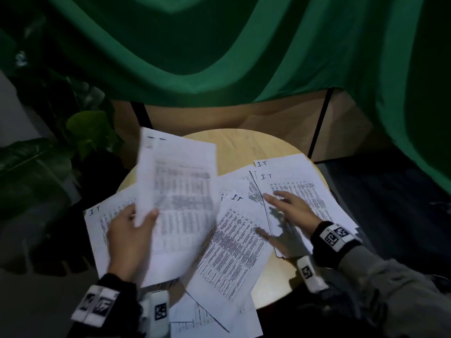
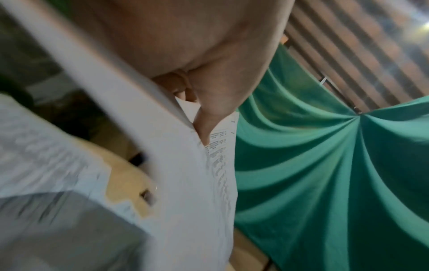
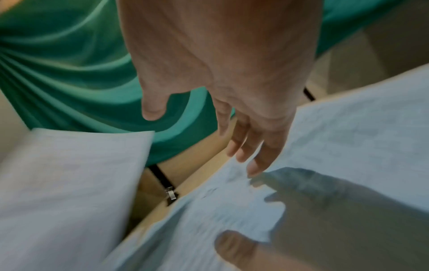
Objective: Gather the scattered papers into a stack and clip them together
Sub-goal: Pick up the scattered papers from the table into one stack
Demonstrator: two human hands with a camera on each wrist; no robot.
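Note:
Several printed sheets lie scattered over a small round wooden table. My left hand grips a bunch of sheets lifted off the table, thumb on top; the left wrist view shows the thumb pinching that paper. My right hand hovers with fingers spread just above the pile of sheets at the table's right side. In the right wrist view its fingers hang straight over that paper, casting a shadow. Another sheet lies in the middle. I see no clip.
A green cloth hangs behind the table. Dark leafy plants stand at the left. One sheet overhangs the table's near edge. Black metal legs and wooden panels stand behind the table.

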